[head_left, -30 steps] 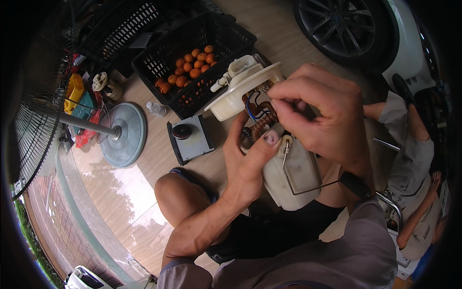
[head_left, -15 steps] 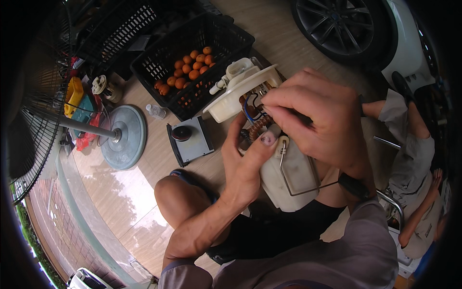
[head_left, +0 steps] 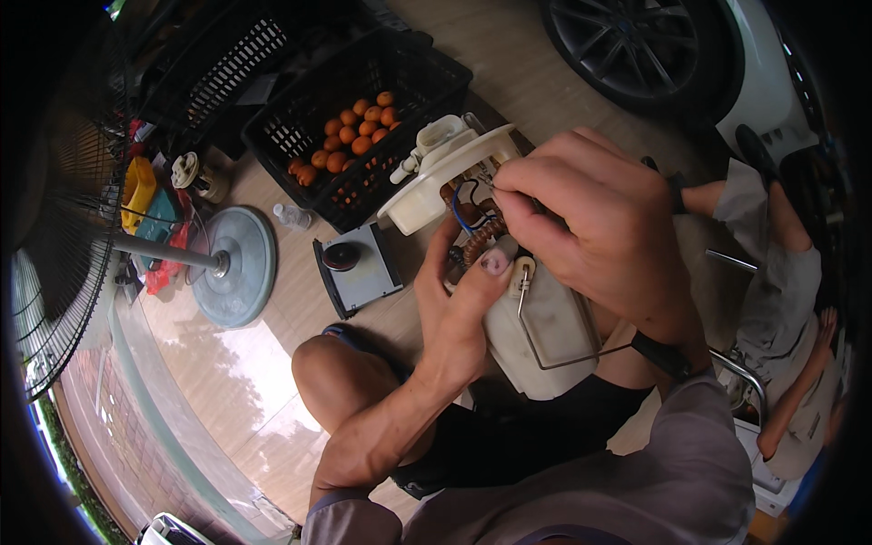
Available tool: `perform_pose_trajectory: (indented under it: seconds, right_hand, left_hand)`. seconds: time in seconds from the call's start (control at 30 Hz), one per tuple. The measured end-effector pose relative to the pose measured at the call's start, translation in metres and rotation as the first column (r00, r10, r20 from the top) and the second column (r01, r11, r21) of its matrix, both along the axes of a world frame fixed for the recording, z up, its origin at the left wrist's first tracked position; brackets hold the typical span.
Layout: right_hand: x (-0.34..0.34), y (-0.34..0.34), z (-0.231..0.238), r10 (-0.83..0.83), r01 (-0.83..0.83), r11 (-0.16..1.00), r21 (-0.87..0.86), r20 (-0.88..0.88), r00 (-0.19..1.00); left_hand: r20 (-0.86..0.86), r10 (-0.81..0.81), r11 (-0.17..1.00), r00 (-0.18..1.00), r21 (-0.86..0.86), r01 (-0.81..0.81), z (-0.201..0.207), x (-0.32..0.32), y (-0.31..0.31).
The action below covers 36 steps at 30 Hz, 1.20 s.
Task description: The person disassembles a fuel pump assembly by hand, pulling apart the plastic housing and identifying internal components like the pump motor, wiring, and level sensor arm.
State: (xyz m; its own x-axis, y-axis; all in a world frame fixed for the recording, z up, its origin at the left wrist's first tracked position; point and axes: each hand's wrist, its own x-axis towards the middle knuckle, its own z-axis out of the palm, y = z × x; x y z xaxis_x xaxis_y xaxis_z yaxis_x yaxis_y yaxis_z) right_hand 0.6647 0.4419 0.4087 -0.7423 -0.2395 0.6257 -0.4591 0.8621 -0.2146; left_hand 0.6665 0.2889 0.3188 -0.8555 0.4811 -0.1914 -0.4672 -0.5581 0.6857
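Note:
An off-white plastic fuel pump assembly [head_left: 536, 336] rests tilted over my lap. Its round flange [head_left: 422, 204] points up and away, and a brown corrugated hose [head_left: 481, 241] with blue and black wires [head_left: 463, 213] runs beneath it. My left hand [head_left: 454, 309] is closed around the assembly near the hose, thumb on top. Thumb and fingers of my right hand [head_left: 590, 209] pinch together at the wire ends under the flange; what they hold is hidden. A bent metal float arm [head_left: 545, 365] extends to a black float [head_left: 663, 356] by my right wrist.
Ahead stands a black crate [head_left: 436, 68] of oranges [head_left: 345, 136]. A flat metal device [head_left: 368, 272], a small bottle [head_left: 292, 216] and a standing fan's base [head_left: 245, 272] are to the left. A car wheel [head_left: 627, 45] is far right; another person [head_left: 772, 300] sits at right.
The view has shifted slightly. My right fingers have moved a little against the wire ends under the flange, still pinched. My left hand keeps its hold on the fuel pump assembly.

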Motion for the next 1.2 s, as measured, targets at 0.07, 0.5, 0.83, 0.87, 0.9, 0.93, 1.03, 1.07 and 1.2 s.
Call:
perform_pose_trajectory:
  seconds: [0.07, 0.5, 0.83, 0.87, 0.9, 0.93, 1.03, 1.07, 1.2]
  right_hand:
    - [0.0, 0.001, -0.001, -0.004, 0.004, 1.0, 0.002, 0.011, 1.0]
    - [-0.007, 0.002, 0.002, 0.095, -0.094, 0.995, 0.032, -0.006, 0.996]
    - [-0.005, 0.0, -0.003, 0.061, -0.057, 0.995, -0.084, 0.043, 0.997]
    - [-0.006, 0.0, -0.004, 0.059, -0.055, 0.995, -0.08, 0.04, 0.997]
    - [-0.006, -0.001, -0.004, 0.059, -0.055, 0.993, -0.105, 0.036, 0.998]
    - [-0.006, 0.0, -0.004, 0.059, -0.054, 0.992, -0.117, 0.033, 0.998]
    - [-0.006, 0.001, -0.006, 0.05, -0.045, 0.992, -0.12, 0.046, 0.998]
    - [-0.007, 0.001, -0.007, 0.049, -0.043, 0.992, -0.117, 0.053, 0.997]
    - [-0.008, 0.003, -0.007, 0.046, -0.042, 0.993, -0.107, 0.037, 0.998]
  left_hand:
    - [0.009, -0.001, 1.0, 1.0, -0.006, 0.001, 0.0, 0.0, 0.0]
    - [-0.077, -0.016, 0.996, 0.997, -0.092, 0.009, -0.006, 0.002, -0.001]
    - [0.004, -0.03, 1.0, 1.0, -0.002, 0.03, -0.007, -0.002, -0.001]
    - [0.005, -0.03, 1.0, 1.0, -0.003, 0.03, -0.009, -0.002, -0.002]
    - [-0.049, -0.053, 0.998, 0.997, -0.047, 0.051, -0.012, 0.0, -0.002]
    - [-0.102, -0.078, 0.993, 0.992, -0.091, 0.069, -0.013, 0.0, -0.002]
    - [-0.079, -0.091, 0.995, 0.993, -0.055, 0.086, -0.01, 0.0, 0.001]
    - [-0.076, -0.089, 0.995, 0.993, -0.055, 0.085, -0.011, -0.001, 0.0]
    - [-0.026, -0.065, 0.998, 0.998, -0.025, 0.065, -0.009, -0.003, 0.001]
